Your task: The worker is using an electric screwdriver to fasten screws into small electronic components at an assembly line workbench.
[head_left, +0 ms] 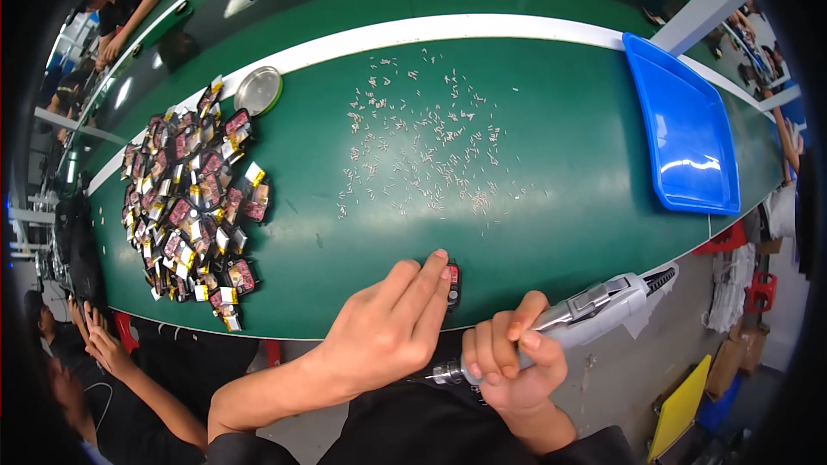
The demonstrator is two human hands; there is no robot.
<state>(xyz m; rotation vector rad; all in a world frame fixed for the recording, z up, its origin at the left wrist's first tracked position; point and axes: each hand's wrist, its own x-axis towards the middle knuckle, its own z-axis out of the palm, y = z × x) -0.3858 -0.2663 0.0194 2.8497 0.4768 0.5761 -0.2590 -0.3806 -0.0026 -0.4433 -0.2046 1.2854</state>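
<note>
My left hand (388,319) reaches over the near edge of the green table, palm down. Its fingers are stretched forward and partly cover a small black-and-red device (454,284), touching or lying right against its left side. My left thumb is hidden. In front of my body, my right hand (521,357) is wrapped around a grey electric screwdriver (594,310). The screwdriver lies aslant, its metal chuck (446,372) low and toward the left, its cable end up to the right. Many tiny screw-like pieces (444,151) are scattered over the table beyond my hands.
A big heap of small electronic units (194,198) with pouch batteries covers the table's left. Behind it stands a round metal dish (258,90). A blue tray (693,142) sits at the right end. Other people work at the left and across the far tables.
</note>
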